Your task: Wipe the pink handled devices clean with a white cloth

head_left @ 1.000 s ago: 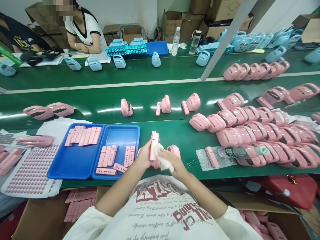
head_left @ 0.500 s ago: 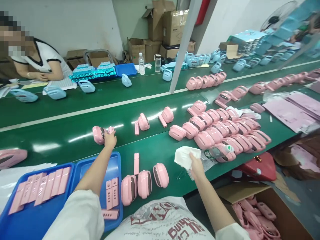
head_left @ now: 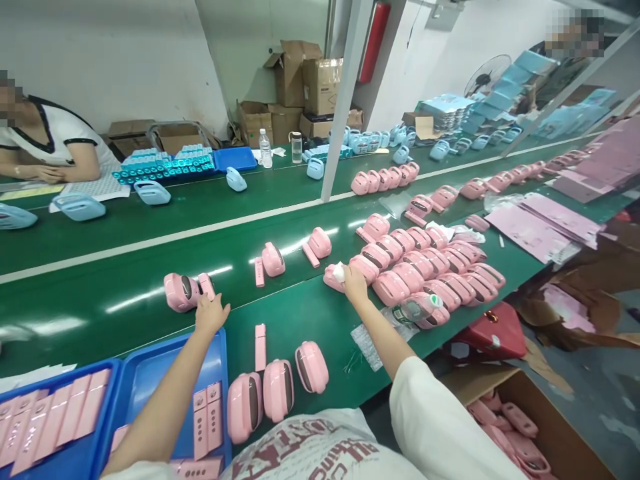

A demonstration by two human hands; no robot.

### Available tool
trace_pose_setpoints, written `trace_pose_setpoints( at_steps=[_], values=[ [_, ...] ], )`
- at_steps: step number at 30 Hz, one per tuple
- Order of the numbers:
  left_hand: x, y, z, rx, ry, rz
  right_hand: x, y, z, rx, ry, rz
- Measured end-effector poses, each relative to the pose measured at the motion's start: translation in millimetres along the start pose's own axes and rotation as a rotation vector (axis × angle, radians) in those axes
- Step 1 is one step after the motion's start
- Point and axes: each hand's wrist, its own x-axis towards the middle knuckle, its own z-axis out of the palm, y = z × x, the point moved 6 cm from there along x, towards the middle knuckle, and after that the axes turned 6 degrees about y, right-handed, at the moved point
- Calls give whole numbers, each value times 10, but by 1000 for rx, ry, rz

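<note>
My left hand (head_left: 210,315) is over the near edge of the green belt, fingers apart, its fingertips at a small pink bar (head_left: 207,285). Beside that bar lies a glossy pink case with a dark window (head_left: 180,292). My right hand (head_left: 356,285) pinches a bunched white cloth (head_left: 339,272), pressed on the pink case (head_left: 332,279) at the near left end of the rows. Several similar pink cases (head_left: 395,287) stand packed together to its right. Closer to me are a pink bar (head_left: 261,347) and three pink cases (head_left: 279,390).
Blue trays (head_left: 223,360) with pink bars lie at the lower left. A plastic bottle (head_left: 407,311) lies against the pink cases. A metal post (head_left: 345,107) rises beyond the belt. An open carton (head_left: 575,427) of pink parts stands lower right. A person (head_left: 60,140) sits across the belt.
My right hand has moved forward and left with the white cloth, from the table's near side onto a pink case. The cloth is now bunched. My left hand stays beside the pink bar.
</note>
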Motion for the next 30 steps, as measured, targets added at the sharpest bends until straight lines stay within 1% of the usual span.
trace_pose_setpoints(
  at_steps=[2,5,7,9,11,12,15,17,18,19,21,22,24,25,27,28,29,30],
  values=[
    [-203,-7,-53,-48,31,18,-33,36,21,-24,-40,20],
    [-568,40,-159,-240,78,47,-95,64,-15,30,-81,85],
    [-826,125,-226,-405,82,48,-185,30,-47,122,-110,126],
    [-1076,285,-285,-576,52,50,-346,-75,-56,246,-173,148],
    [-1314,530,-320,-780,-48,49,-571,-251,-51,383,-258,166],
    [-1431,672,-322,-900,-129,29,-694,-359,-52,450,-300,178],
    [-1789,1119,-308,-1304,-411,-96,-1031,-707,-99,603,-381,215],
    [-1990,1370,-339,-1594,-508,-162,-1209,-895,-154,738,-405,289],
    [-2064,1447,-354,-1719,-511,-212,-1288,-965,-183,836,-408,344],
    [-2118,1488,-362,-1824,-483,-284,-1365,-1019,-209,945,-408,406],
    [-2183,1491,-349,-1947,-397,-478,-1522,-1077,-254,1109,-391,505],
    [-2201,1477,-334,-1968,-369,-577,-1598,-1083,-276,1134,-369,521],
    [-2224,1446,-308,-1967,-368,-753,-1739,-1066,-314,1101,-318,498],
    [-2232,1438,-303,-1961,-395,-814,-1798,-1057,-323,1069,-308,468],
    [-2251,1447,-321,-1974,-487,-868,-1857,-1020,-341,1039,-265,433],
    [-2269,1466,-339,-1988,-557,-870,-1850,-981,-360,1042,-210,448],
    [-2297,1496,-360,-2003,-646,-859,-1822,-926,-391,1055,-122,483],
    [-2331,1532,-383,-2018,-740,-843,-1783,-864,-434,1073,-8,521]
  ],
)
